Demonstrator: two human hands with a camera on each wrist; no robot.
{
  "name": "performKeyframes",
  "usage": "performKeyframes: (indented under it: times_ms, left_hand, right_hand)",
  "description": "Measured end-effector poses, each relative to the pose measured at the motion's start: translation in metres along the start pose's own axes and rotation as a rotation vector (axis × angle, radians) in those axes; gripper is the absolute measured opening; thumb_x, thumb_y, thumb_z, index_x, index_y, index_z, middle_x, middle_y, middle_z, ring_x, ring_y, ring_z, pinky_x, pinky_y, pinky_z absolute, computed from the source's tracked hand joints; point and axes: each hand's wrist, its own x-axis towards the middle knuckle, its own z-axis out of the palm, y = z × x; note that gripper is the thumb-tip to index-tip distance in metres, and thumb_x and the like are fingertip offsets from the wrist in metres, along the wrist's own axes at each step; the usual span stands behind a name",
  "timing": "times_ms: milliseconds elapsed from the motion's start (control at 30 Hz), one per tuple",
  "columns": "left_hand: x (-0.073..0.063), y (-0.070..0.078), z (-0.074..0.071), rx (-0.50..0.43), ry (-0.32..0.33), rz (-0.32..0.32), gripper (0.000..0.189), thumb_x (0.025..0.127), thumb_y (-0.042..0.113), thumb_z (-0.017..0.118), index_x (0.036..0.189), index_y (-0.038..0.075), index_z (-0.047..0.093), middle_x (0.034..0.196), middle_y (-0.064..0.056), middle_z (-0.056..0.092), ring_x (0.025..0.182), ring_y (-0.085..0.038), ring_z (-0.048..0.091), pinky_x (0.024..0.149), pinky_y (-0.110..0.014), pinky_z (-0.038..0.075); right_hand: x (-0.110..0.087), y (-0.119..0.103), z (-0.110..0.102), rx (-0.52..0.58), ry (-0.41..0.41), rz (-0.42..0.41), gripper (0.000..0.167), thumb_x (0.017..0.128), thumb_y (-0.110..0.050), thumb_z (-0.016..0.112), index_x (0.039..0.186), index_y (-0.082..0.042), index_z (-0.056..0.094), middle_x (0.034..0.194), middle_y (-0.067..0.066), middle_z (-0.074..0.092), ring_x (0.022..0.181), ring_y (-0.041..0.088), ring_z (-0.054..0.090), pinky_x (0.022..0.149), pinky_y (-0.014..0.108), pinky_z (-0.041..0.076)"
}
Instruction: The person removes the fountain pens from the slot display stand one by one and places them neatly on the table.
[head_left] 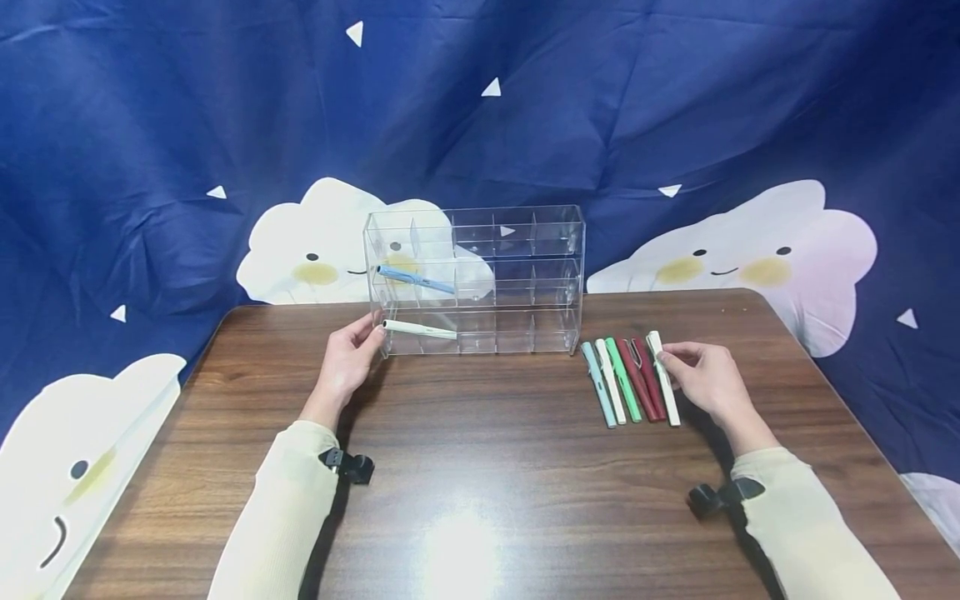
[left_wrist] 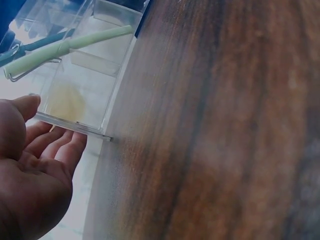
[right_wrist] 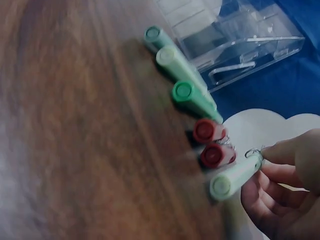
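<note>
A clear plastic display rack (head_left: 480,283) with tiered compartments stands at the back of the table. My left hand (head_left: 351,354) holds its left side near the bottom, thumb toward the front and fingers along the side panel (left_wrist: 75,126). In the rack, a blue pen (head_left: 416,279) lies on the middle tier and a whitish pen (head_left: 420,330) on the lowest. Right of the rack, my right hand (head_left: 708,377) pinches a white pen (head_left: 664,383) near its clip end. In the right wrist view this pen (right_wrist: 235,176) looks pale green, beside two dark red pens (right_wrist: 212,155).
Left of the held pen, a light blue pen (head_left: 598,385), a white pen (head_left: 611,382), a green pen (head_left: 624,380) and the red pens (head_left: 651,379) lie side by side on the wooden table (head_left: 465,450). A blue cloud-patterned curtain (head_left: 562,108) hangs behind.
</note>
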Motion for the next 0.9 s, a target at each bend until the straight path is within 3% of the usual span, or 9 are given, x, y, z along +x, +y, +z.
performKeyframes:
  times_ms: [167,267,400,500,533,600,733,833,900]
  left_hand:
    - [0.0,0.0,0.001,-0.011,-0.005,0.009,0.047,0.111,0.013,0.059,0.156,0.003,0.054,0.153,-0.021,0.061,0.138,-0.031,0.063,0.098,-0.01,0.052]
    - [-0.001,0.0,0.0,-0.015,-0.005,0.013,0.046,0.111,0.013,0.059,0.156,0.002,0.054,0.153,-0.021,0.061,0.137,-0.032,0.063,0.091,-0.003,0.049]
    - [-0.002,0.001,-0.002,0.001,-0.008,0.007,0.047,0.111,0.015,0.06,0.156,0.003,0.054,0.153,-0.021,0.06,0.139,-0.032,0.063,0.1,-0.012,0.053]
    - [-0.001,0.001,-0.001,0.01,-0.01,0.005,0.047,0.112,0.015,0.059,0.157,0.003,0.053,0.155,-0.021,0.059,0.142,-0.033,0.061,0.115,-0.03,0.052]
    - [-0.001,0.001,-0.001,0.011,-0.01,0.006,0.047,0.112,0.015,0.059,0.157,0.002,0.053,0.155,-0.021,0.059,0.143,-0.033,0.06,0.116,-0.031,0.052]
    - [0.0,0.001,-0.001,0.011,-0.011,0.007,0.047,0.112,0.015,0.058,0.157,0.002,0.052,0.156,-0.021,0.058,0.145,-0.034,0.059,0.122,-0.044,0.048]
    - [0.0,0.0,-0.001,-0.005,-0.011,0.005,0.047,0.112,0.014,0.058,0.157,0.001,0.052,0.157,-0.021,0.057,0.146,-0.034,0.058,0.124,-0.047,0.046]
    - [0.0,0.0,-0.001,-0.01,-0.011,0.008,0.047,0.112,0.014,0.058,0.157,0.001,0.052,0.157,-0.021,0.057,0.146,-0.034,0.058,0.124,-0.046,0.046]
    - [0.0,0.0,-0.001,-0.007,-0.01,0.011,0.048,0.112,0.014,0.058,0.157,0.0,0.052,0.157,-0.021,0.057,0.146,-0.034,0.058,0.124,-0.046,0.046]
  right_hand:
    - [0.005,0.006,0.002,-0.047,-0.01,0.017,0.041,0.109,-0.021,0.063,0.13,0.014,0.069,0.104,0.031,0.077,0.069,0.015,0.071,0.061,0.024,0.056]
    - [0.008,0.006,0.004,-0.134,0.003,-0.004,0.042,0.109,-0.024,0.063,0.128,0.012,0.071,0.112,0.034,0.076,0.087,0.039,0.077,0.08,0.045,0.063]
    - [0.012,0.004,0.007,-0.23,0.01,-0.011,0.042,0.11,-0.026,0.062,0.128,0.01,0.071,0.127,0.037,0.071,0.124,0.059,0.062,0.105,0.07,0.05]
    - [0.012,0.003,0.007,-0.25,-0.004,-0.005,0.043,0.11,-0.026,0.061,0.13,0.011,0.07,0.129,0.037,0.069,0.128,0.06,0.06,0.109,0.07,0.048]
    - [0.012,0.003,0.007,-0.253,-0.009,-0.008,0.044,0.11,-0.026,0.06,0.13,0.012,0.07,0.129,0.038,0.069,0.128,0.06,0.06,0.109,0.07,0.048]
    - [0.012,0.002,0.006,-0.248,-0.019,-0.009,0.045,0.111,-0.027,0.058,0.13,0.012,0.07,0.13,0.038,0.069,0.128,0.06,0.06,0.109,0.07,0.048]
    - [0.009,0.001,0.002,-0.227,-0.012,-0.017,0.049,0.112,-0.031,0.055,0.131,0.012,0.069,0.126,0.037,0.071,0.123,0.058,0.064,0.104,0.069,0.052]
    - [0.005,0.0,-0.003,-0.184,0.022,-0.036,0.049,0.113,-0.032,0.053,0.131,0.011,0.07,0.114,0.034,0.076,0.097,0.047,0.075,0.084,0.054,0.062]
    - [0.003,0.0,-0.006,-0.143,0.046,-0.06,0.048,0.113,-0.032,0.054,0.132,0.009,0.07,0.105,0.031,0.078,0.079,0.031,0.076,0.069,0.039,0.061]
